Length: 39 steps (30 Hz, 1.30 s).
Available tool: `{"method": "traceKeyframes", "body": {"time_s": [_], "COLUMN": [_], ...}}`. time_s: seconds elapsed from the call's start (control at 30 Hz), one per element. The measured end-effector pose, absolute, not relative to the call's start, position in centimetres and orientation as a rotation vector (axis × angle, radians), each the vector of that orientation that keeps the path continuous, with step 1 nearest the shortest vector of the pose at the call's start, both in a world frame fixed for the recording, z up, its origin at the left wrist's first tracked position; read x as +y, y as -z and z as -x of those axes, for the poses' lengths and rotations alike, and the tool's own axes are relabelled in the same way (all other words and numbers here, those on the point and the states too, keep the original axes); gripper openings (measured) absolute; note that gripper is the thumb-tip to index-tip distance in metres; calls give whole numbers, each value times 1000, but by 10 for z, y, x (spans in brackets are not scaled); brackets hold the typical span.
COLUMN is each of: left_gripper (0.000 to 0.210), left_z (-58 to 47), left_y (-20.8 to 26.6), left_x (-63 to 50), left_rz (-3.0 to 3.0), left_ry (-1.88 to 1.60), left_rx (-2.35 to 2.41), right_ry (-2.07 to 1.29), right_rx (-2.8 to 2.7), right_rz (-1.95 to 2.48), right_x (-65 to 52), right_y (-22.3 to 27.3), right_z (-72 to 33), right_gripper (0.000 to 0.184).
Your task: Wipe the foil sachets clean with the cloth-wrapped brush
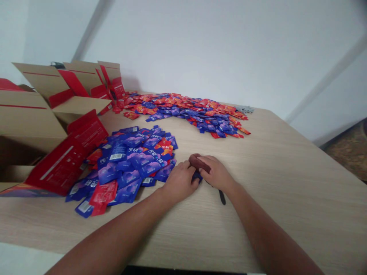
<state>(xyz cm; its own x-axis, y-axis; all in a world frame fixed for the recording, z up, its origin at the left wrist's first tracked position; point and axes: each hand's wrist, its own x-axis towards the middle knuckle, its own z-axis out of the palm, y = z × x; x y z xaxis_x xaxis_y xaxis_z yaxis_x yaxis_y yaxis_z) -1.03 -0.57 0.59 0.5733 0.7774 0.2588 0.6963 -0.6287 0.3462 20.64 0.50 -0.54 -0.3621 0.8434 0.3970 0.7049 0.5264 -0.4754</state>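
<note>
My left hand [182, 181] has its fingers curled at the edge of a small blue packet [197, 175], most of which is covered by the hands. A dark reddish-brown, elongated object [200, 163] lies in the grip of my right hand [216, 173], and its left end meets my left fingers. What this brown object is, I cannot make out. A thin black strip [222, 197] rests on the table beside my right wrist, partly hidden by it. Left of my hands spreads a heap of blue packets [134, 152] with a few red and orange ones among them.
Open cardboard boxes with red flaps [71, 164] stand along the left side. A long pile of red and blue packets [183, 109] stretches across the back of the wooden table [286, 183], close to the wall. Some grey material [246, 109] sits at that pile's right end.
</note>
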Motion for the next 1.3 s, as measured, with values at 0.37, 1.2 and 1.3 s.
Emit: {"method": "traceKeyframes", "body": {"time_s": [0.37,1.2,1.3], "left_gripper": [42,46,45], "left_z": [11,12,13], "left_y": [-9,-7,-5], "left_x": [-4,-6,-6], "left_rz": [-2593,-2561,-2548], "left_ry": [-539,-569,-565], "left_rx": [1212,1224,1234], "right_ry": [-316,-338,-345], "right_rx": [-2136,-2118,-2089], "right_rz": [1264,1289,1303], "right_x": [6,6,6], "right_y": [3,6,9], "right_z": [-204,-203,-202], "right_gripper": [52,52,50]}}
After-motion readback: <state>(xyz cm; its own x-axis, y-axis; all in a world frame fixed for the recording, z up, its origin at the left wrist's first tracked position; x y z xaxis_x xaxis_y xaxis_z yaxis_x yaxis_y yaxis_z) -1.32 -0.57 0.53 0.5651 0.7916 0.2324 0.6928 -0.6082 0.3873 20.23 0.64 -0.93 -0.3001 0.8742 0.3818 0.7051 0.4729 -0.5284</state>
